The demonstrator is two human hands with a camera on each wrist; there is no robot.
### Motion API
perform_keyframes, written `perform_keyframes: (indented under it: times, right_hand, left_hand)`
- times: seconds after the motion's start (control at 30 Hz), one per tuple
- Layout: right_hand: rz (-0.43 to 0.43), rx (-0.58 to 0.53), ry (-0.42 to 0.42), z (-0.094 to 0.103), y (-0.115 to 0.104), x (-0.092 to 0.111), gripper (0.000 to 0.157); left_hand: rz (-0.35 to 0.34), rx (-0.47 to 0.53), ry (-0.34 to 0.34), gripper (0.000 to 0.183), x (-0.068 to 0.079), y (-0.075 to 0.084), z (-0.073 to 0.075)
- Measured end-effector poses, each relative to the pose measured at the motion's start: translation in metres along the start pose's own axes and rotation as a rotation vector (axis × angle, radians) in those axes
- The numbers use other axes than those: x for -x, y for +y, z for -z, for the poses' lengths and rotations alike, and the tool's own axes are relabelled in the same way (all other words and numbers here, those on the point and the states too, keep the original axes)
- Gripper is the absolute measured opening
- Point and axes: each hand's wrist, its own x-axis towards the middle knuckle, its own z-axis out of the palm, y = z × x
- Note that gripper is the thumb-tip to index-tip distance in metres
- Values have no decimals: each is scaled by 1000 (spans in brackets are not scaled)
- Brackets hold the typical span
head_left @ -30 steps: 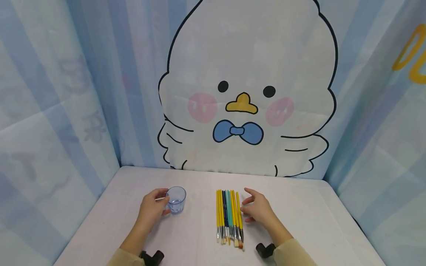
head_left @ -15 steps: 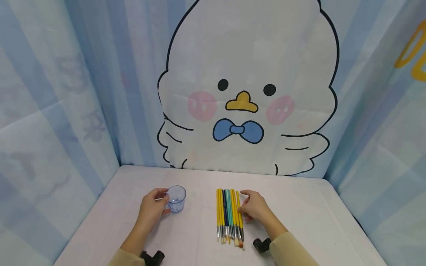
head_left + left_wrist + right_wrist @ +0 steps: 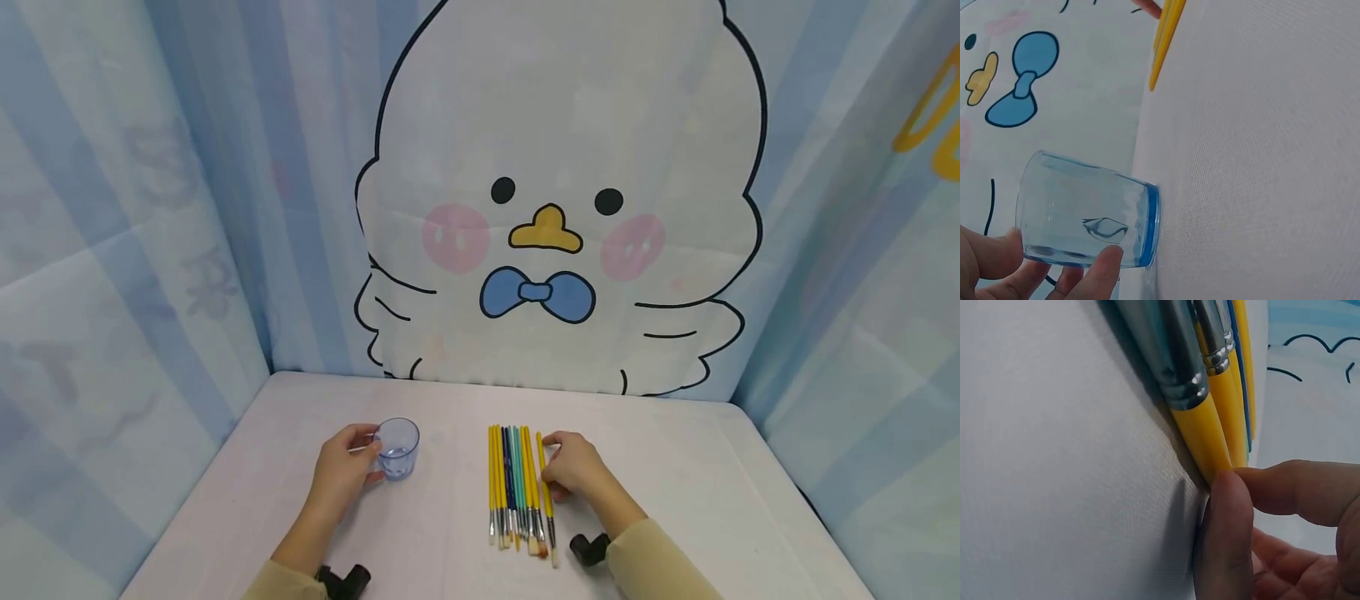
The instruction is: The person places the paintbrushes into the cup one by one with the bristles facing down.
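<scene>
My left hand (image 3: 341, 467) holds a clear blue-tinted glass (image 3: 399, 450) by its left side, upright on the table. In the left wrist view the thumb and fingers lie around the wall of the glass (image 3: 1079, 194). To the right, my right hand (image 3: 579, 468) pinches the yellow handle of the outermost paintbrush (image 3: 547, 493) between thumb and forefinger. The right wrist view shows this paintbrush (image 3: 1200, 437) close up, its metal ferrule toward the camera. A row of several paintbrushes (image 3: 513, 475), with yellow, dark blue and teal handles, lies just left of it, bristles toward me.
A white-covered table (image 3: 450, 517) carries everything. Behind it hangs a backdrop (image 3: 555, 350) with a cartoon bird in a blue bow tie, and striped curtains (image 3: 112, 292) close off both sides. Black wrist devices (image 3: 588, 550) sit at both cuffs.
My right hand has come in to the row and pinched the outermost paintbrush, which now stands slightly apart to the right. The left hand and the glass have stayed in place.
</scene>
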Motion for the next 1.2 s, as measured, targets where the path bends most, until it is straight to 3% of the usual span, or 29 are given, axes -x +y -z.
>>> perform_keyframes:
  times: [0.37,0.63,0.8,1.2]
  right_hand:
    - [76,76,59,-8,0,10,59]
    - [65,78,77,-11,-1,7,54]
    - [45,-15,64,-9,2,4,57]
    - [121,-379,51,2,-9,10,63]
  left_hand:
    - [-11,-14,-1,38,1,-2,1]
    - [-8,-16,-3,39,1,-1,1]
    - [-5,-13,1,38,0,0,1]
    - [-10,11,10,37,-1,-1,2]
